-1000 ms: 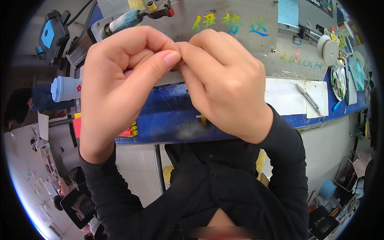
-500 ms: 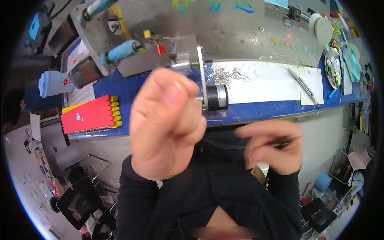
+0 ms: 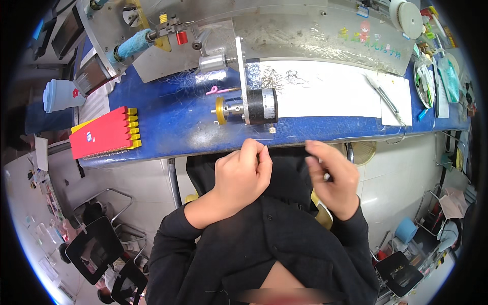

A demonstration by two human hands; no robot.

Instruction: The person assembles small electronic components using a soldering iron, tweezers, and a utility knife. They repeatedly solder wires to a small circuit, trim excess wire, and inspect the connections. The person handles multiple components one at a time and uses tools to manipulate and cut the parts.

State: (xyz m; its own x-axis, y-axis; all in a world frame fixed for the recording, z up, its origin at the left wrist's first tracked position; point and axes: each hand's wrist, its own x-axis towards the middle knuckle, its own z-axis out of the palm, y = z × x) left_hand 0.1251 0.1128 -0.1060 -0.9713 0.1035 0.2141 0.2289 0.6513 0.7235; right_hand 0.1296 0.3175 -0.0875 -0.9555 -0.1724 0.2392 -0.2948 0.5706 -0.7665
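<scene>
My left hand [image 3: 243, 172] is closed in a pinch just in front of the table's near edge; whatever sits between its fingertips is too small to make out. Slightly blurred, my right hand [image 3: 335, 178] is to its right, thumb and forefinger apart and the other fingers curled around something small with a pale tip, which I cannot name. Beyond my left hand stands an upright metal plate [image 3: 241, 66] carrying a black cylinder [image 3: 262, 105]. On the plate's left side, a shaft bears a yellow ring [image 3: 219, 110]. A pink looped piece [image 3: 216, 90] lies behind it.
Red and yellow notched boards [image 3: 104, 134] lie at left near a lidded blue cup [image 3: 61, 95]. Wire scraps [image 3: 274, 79] litter a white sheet [image 3: 325, 96]; a pen-like tool [image 3: 384, 94] rests to the right. A machine with a blue-wrapped rod [image 3: 133, 46] stands far left.
My left hand has dropped from above the table to its near edge, uncovering the yellow ring and shaft. My right hand has shifted slightly left. The view has moved a little.
</scene>
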